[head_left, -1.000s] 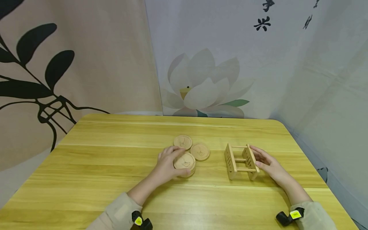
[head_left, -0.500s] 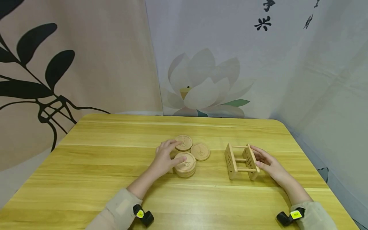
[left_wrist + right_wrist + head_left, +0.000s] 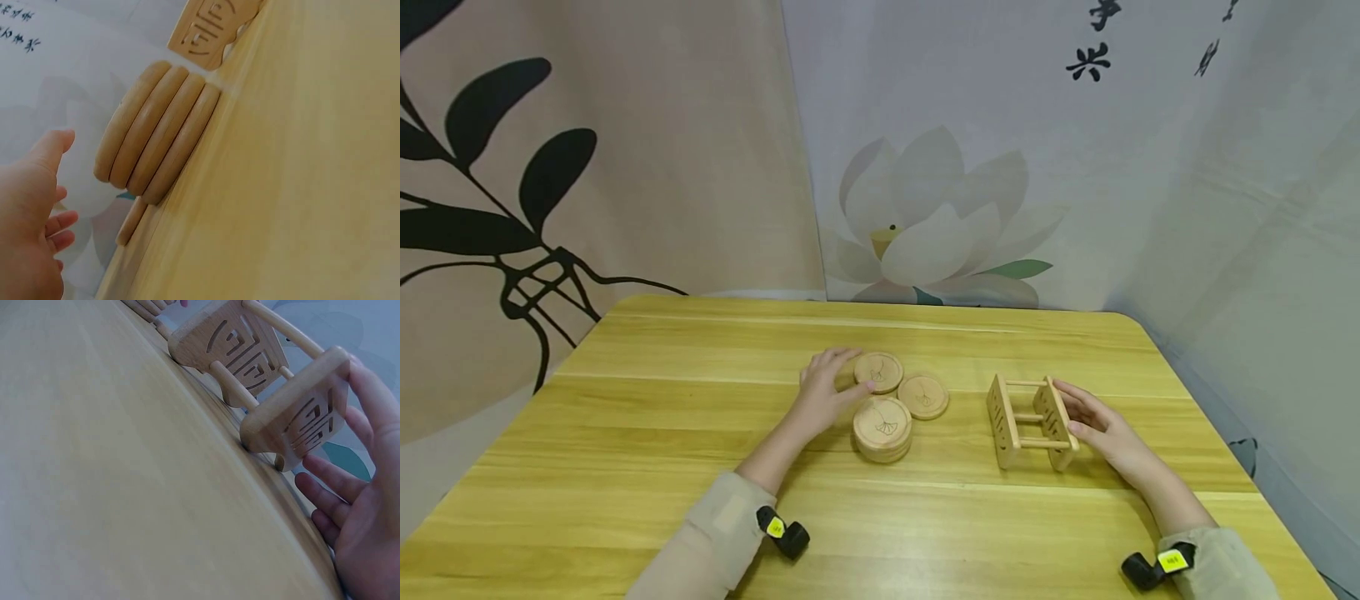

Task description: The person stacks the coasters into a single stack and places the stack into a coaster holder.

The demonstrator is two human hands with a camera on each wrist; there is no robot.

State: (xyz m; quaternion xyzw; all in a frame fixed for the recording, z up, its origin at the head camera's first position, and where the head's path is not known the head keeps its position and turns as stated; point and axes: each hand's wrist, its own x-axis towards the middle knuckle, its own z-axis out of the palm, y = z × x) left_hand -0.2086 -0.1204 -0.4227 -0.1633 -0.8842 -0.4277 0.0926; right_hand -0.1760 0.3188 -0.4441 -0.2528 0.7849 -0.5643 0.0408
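My left hand [image 3: 825, 390] is beside the round wooden coasters, its fingers spread and holding nothing. Its thumb reaches toward the engraved coaster at the back [image 3: 878, 372]; whether they touch I cannot tell. Closer to me stands a stack of several coasters [image 3: 882, 427], seen edge-on in the left wrist view [image 3: 157, 131]. One more coaster [image 3: 923, 396] lies flat just right of these. My right hand [image 3: 1101, 429] holds the right side panel of a wooden coaster rack [image 3: 1030, 421]. In the right wrist view, thumb and fingers meet the edges of that cut-out panel [image 3: 309, 415].
All of this is on a wood-grain table [image 3: 700, 450]. A hanging cloth printed with a lotus [image 3: 955, 225] and dark leaves rises behind its far edge. Each sleeve carries a small black wrist camera [image 3: 782, 533].
My left hand has let go of the front stack and moved away and leftward, up beside the back coaster. My right hand and the coaster rack have stayed in place.
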